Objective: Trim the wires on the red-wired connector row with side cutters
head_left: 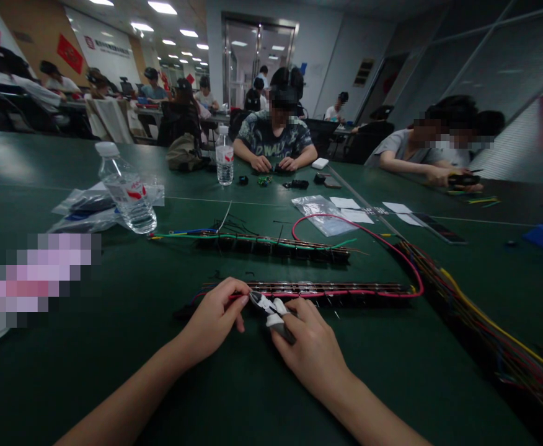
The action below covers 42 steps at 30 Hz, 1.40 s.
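My right hand is wrapped round a pair of wire cutters with white and grey handles, its jaws pointing left. At the tips of those jaws, my left hand has thumb and forefinger pinched together; what lies between them is too small to make out. Just behind both hands stretches a dark wiring duct filled with wires and bound with black ties. A thick red wire runs along it and loops up at its right end. Farther back lies a second wire bundle with a green wire.
Two water bottles stand on the green table. Plastic bags and papers lie beyond the bundles. A long wire bundle with a yellow wire fills the right side. Co-workers sit across the table, hands on small parts.
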Motion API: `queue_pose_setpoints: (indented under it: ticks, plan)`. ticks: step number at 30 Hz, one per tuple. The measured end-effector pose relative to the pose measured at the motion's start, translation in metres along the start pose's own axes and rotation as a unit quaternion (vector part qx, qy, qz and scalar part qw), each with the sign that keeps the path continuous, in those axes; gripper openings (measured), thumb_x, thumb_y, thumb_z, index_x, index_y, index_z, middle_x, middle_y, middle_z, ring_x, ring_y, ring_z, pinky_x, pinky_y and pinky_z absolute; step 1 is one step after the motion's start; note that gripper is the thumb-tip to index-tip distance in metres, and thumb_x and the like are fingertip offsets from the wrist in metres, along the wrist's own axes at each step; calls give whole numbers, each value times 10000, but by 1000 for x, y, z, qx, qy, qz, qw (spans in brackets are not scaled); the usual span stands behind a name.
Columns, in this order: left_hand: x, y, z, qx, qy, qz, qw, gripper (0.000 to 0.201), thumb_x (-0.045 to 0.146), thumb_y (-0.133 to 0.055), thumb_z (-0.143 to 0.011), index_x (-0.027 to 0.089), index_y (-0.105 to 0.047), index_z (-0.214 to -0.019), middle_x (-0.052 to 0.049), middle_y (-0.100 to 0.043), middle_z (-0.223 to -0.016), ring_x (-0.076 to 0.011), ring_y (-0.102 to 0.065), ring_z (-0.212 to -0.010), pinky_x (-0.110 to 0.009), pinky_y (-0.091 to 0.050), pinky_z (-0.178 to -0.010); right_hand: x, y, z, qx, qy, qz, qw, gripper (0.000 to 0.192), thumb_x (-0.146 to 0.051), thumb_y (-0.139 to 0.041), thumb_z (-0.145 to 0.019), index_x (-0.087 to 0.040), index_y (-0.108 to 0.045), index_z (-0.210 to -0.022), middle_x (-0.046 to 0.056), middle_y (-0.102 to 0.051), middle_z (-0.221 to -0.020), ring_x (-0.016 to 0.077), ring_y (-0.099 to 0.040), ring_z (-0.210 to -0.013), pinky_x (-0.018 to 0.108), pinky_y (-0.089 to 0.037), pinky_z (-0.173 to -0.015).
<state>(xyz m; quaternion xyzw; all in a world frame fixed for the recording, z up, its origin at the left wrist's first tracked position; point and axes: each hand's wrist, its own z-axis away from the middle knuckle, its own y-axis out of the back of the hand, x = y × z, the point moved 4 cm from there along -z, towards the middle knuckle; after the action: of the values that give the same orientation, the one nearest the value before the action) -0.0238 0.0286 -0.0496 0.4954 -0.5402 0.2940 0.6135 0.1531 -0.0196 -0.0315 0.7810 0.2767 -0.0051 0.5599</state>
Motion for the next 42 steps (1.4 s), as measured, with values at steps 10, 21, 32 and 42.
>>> queue_pose_setpoints:
  ticks: [10,21,32,42]
  plan:
    - [-1,0,0,2,4,3,1000,149,276,-441,-947,189,-552,-994,-23,-570,-973,-103,-623,-561,-270,-506,-591,-2,3,0,16,-6,-23,1000,108,-114,-565,-770,-181,-626,-828,145,-555,-1176,288,-542,-1081,481,-503,-895]
    - [-1,-1,0,5,5,8,1000,157,276,-452,-941,182,-560,-1004,-24,-574,-965,-102,-615,-560,-268,-503,-585,-6,1,1,-13,-11,6,1000,151,-94,-578,-749,-157,-632,-875,160,-534,-1195,305,-517,-1100,492,-481,-920]
    - [1,0,1,2,7,7,1000,154,251,-452,-940,181,-568,-1013,-31,-598,-957,-107,-616,-560,-275,-495,-605,-15,1,0,-21,-8,17,1000,148,-85,-586,-747,-161,-636,-864,156,-558,-1168,303,-528,-1062,485,-492,-878]
    - [4,0,0,4,4,7,1000,153,240,-449,-940,180,-571,-1012,-27,-592,-962,-102,-609,-554,-273,-496,-609,-16,-1,0,-26,-9,16,1000,153,-88,-584,-756,-161,-628,-882,154,-556,-1172,299,-523,-1059,474,-484,-872]
